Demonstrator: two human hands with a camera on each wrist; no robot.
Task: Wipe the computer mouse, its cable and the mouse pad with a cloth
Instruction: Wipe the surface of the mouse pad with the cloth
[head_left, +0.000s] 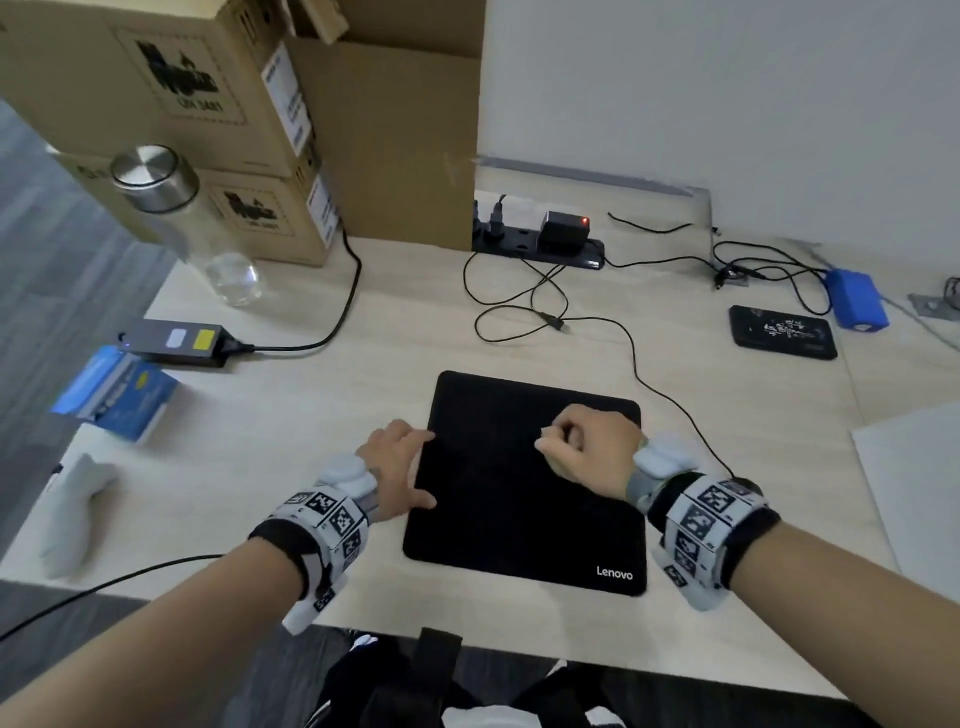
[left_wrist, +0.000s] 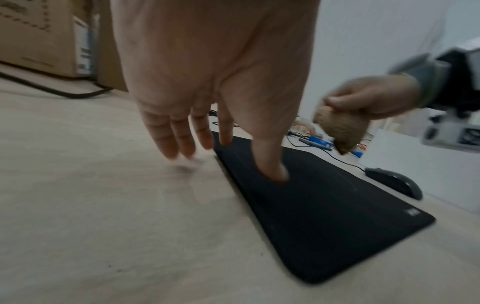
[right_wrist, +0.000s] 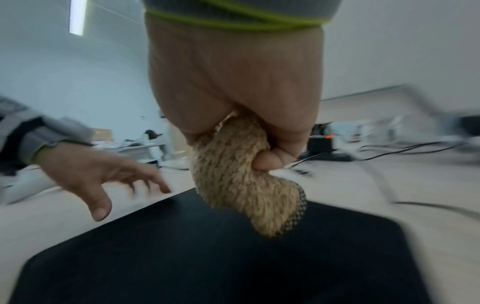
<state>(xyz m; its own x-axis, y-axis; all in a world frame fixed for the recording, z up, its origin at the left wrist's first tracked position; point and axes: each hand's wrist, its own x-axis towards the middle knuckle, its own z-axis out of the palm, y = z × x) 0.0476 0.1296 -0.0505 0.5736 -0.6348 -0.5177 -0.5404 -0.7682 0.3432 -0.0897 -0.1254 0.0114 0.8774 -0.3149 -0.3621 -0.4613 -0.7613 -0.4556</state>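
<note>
A black Lenovo mouse pad (head_left: 519, 509) lies in the middle of the light wooden desk. My left hand (head_left: 410, 467) is open at the pad's left edge, its thumb (left_wrist: 272, 168) pressing on the pad and its fingers (left_wrist: 179, 142) reaching down to the desk. My right hand (head_left: 566, 447) is curled into a fist over the pad's far right part and grips a bunched tan fluffy cloth (right_wrist: 246, 179), which hangs a little above the pad (right_wrist: 207, 257). The dark mouse (left_wrist: 394, 182) sits on the desk just right of the pad. Its thin black cable (head_left: 639, 364) runs back across the desk.
Cardboard boxes (head_left: 208, 104) and a glass bottle with a steel lid (head_left: 182, 218) stand at the back left. Nearby lie a power adapter (head_left: 176, 343) and a blue packet (head_left: 114, 395). A power strip (head_left: 540, 244), loose wires, a black case (head_left: 784, 332) and a blue battery pack (head_left: 857, 301) are behind.
</note>
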